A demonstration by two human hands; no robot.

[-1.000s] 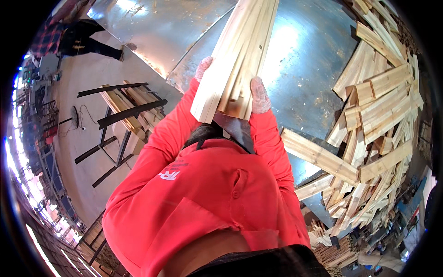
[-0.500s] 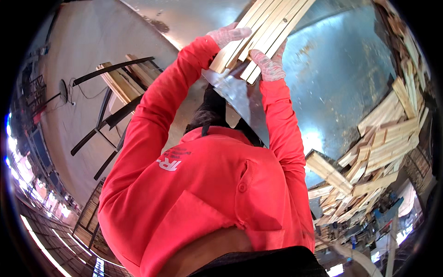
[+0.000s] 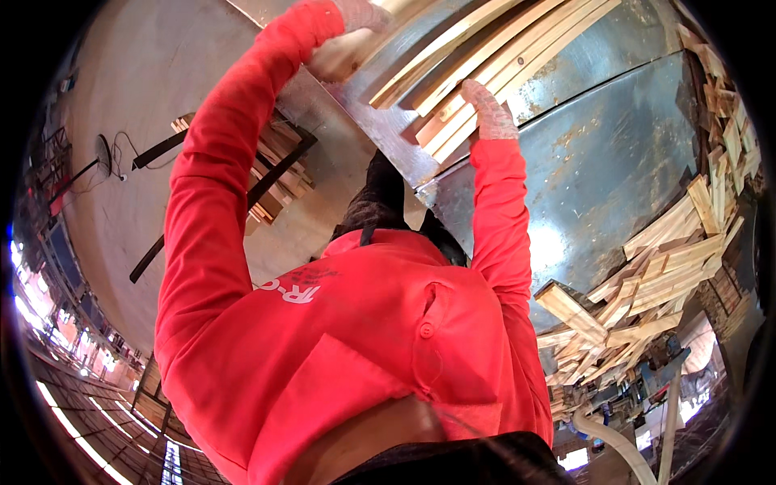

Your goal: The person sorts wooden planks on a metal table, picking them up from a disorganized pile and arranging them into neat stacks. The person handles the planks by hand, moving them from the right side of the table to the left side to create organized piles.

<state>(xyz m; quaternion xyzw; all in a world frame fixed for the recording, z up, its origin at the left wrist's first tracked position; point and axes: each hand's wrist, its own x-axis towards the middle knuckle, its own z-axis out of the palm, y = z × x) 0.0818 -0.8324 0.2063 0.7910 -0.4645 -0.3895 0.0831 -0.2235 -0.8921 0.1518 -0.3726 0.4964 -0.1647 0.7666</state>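
My right hand (image 3: 491,111), in a pale knitted glove, is closed on the near end of several light wooden strips (image 3: 529,61). Its thumb lies over the top of them. The strips are fanned apart above a metal tabletop (image 3: 598,137), and their far ends run out of view. At the upper edge is my gloved left hand (image 3: 361,14), blurred by motion. Just beside it a smeared piece of wood (image 3: 352,58) stands apart from the other strips. Whether the left fingers grip this piece is unclear.
A heap of offcut wood pieces (image 3: 663,279) lies along the table's right side. On the left, a dark metal stand (image 3: 279,170) has wooden boards (image 3: 283,190) by it. Farther left stands a round fan-like object (image 3: 103,153) with a cable on the floor.
My left hand has moved up and left, away from the right hand. The strips, bunched together before, have spread apart. My right hand has shifted slightly right, still holding strips.
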